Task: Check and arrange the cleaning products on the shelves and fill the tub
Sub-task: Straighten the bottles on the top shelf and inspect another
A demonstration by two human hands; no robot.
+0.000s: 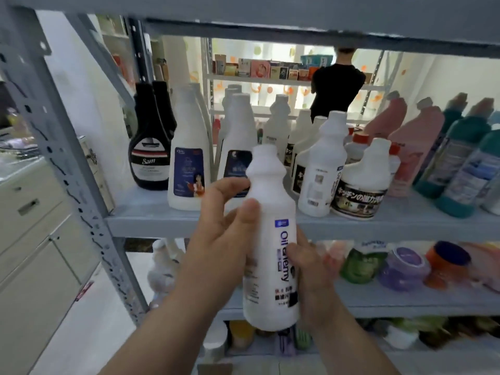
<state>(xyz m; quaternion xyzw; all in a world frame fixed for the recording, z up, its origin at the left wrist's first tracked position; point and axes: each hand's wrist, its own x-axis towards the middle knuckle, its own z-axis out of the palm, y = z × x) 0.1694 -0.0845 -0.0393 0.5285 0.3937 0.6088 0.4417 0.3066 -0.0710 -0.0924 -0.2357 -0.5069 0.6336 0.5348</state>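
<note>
Head view shows the white bottle upright between both hands, held out in front of the shelf edge. The left hand wraps its upper body, thumb pressed on the front just under the shoulder. The right hand clasps the lower half from the other side, thumb on the label. It looks like stiff moulded plastic, smooth and likely a bit slippery, so the pinched waist below the neck or a full wrap round the body seems the safest hold. It is opaque, so I can't tell how full it is; two hands possibly suggest some weight. Beyond the right hand, a barcoded bottle stands on the shelf.
</note>
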